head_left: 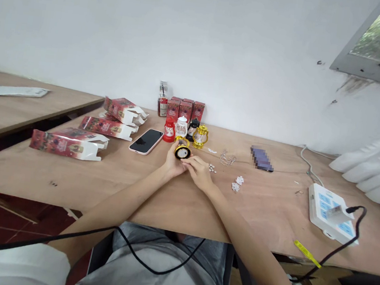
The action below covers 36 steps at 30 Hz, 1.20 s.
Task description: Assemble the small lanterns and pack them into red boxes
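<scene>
Lantern between both hands

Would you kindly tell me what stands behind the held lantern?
Behind the held lantern, the white lantern and black lantern show; the patch of table directly behind it is covered and cannot be seen.

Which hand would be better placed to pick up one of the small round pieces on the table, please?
Probably the right hand: it lies nearer the round pieces, while the left hand is holding the tipped gold lantern.
</scene>
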{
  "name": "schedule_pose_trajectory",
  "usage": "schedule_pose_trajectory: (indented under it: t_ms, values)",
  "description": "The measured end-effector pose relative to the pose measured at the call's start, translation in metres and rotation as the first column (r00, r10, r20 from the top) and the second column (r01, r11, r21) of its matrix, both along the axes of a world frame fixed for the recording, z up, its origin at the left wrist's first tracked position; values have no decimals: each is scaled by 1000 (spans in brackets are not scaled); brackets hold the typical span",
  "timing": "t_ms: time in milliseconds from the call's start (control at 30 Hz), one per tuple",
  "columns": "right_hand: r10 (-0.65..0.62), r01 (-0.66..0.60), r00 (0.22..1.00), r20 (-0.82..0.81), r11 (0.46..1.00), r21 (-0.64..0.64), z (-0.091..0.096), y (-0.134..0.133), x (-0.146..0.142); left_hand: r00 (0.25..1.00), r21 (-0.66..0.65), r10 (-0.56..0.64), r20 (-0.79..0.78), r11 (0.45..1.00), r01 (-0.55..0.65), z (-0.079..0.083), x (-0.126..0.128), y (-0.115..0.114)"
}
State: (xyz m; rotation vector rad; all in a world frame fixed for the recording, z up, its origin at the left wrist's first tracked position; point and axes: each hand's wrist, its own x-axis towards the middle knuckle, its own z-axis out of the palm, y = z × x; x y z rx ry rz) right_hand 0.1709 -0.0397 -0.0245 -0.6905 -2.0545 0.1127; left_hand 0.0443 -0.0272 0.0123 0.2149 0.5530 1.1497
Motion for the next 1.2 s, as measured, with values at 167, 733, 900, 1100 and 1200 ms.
schedule_pose_trajectory:
  t_ms: [167,733,900,1100,1200]
  values:
    - [-25,26,999,-27,999,34,-1,-1,-1,1000,-33,-12,3,999,12,0,1,0]
    - [6,-2,999,-54,998,70,-8,6,0,994,-54,-68,-84,997,64,0,3,-1]
    - [-4,6,997,-80,1000,26,-8,5,-1,991,-28,-60,-121,998,57,1,4,-2]
    - [7,-4,988,-157,1000,21,-7,4,-2,989,0,-54,-138,999,54,2,6,-3]
    - [5,-3,985,-173,1000,8,-6,3,-2,987,12,-38,-154,999,41,3,7,-3]
